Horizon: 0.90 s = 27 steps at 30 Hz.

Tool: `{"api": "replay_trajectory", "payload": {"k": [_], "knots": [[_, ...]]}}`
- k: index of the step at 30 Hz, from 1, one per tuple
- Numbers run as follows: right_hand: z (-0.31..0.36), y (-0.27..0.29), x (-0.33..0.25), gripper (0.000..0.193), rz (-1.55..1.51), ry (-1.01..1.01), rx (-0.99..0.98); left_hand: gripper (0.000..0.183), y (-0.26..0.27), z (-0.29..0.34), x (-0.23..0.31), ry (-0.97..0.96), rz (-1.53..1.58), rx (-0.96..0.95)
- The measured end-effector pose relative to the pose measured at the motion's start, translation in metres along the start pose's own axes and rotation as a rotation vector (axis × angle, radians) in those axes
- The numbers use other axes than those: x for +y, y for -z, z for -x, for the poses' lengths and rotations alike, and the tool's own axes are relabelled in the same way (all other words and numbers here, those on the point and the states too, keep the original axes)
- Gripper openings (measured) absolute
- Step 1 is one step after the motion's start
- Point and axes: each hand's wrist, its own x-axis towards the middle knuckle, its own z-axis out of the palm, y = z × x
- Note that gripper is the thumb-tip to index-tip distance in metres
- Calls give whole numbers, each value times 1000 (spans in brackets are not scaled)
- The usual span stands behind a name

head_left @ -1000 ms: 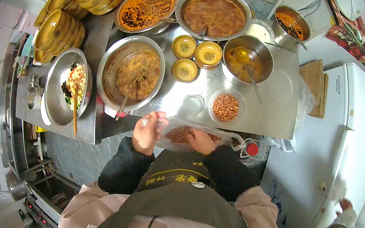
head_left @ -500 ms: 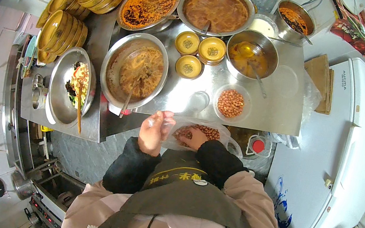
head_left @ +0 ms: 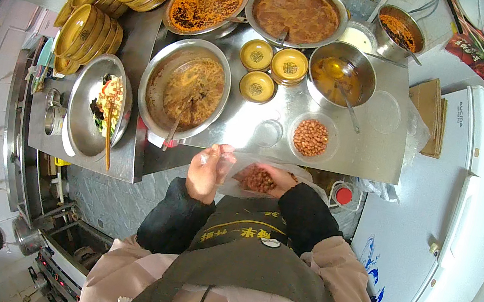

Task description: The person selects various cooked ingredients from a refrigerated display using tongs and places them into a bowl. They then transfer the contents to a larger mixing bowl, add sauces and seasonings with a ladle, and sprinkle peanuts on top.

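Note:
In front of my body, below the table's edge, a clear plastic bag [head_left: 239, 165] holds reddish peanuts [head_left: 256, 181]. My left hand [head_left: 206, 172] is closed on the bag's left rim and keeps its mouth raised. Inside the bag is my right hand [head_left: 279, 181], its fingers curled about the peanuts from the right; the fingertips are partly hidden. Just beyond the bag, a round clear tub [head_left: 333, 135] with more peanuts stands on the table.
The steel table [head_left: 376, 162] carries a sauce basin [head_left: 149, 80], a pot [head_left: 368, 76] with a ladle and small yellow dishes [head_left: 257, 87]. At the left are stacked brown bowls [head_left: 85, 33] and a steel bowl [head_left: 81, 129] with chopsticks. A white freezer [head_left: 443, 186] stands right.
My right hand has shifted right within the bag, and more peanuts show to its left. My left hand keeps its hold on the rim. The whole view has shifted slightly.

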Motion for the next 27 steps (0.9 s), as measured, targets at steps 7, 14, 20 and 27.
{"api": "replay_trajectory", "payload": {"k": [7,14,20,27], "knots": [[-1,9,-4,28,-334,173,-39,30,-1,-10,2,-21,-13,-9],[23,-2,-10,23,-264,225,-80,30,3,-13,4,4,-7,15],[30,-13,-7,25,-277,229,23,30,2,-15,4,-9,50,8],[10,-7,-14,25,-321,221,34,30,9,-16,5,5,5,-21]]}}
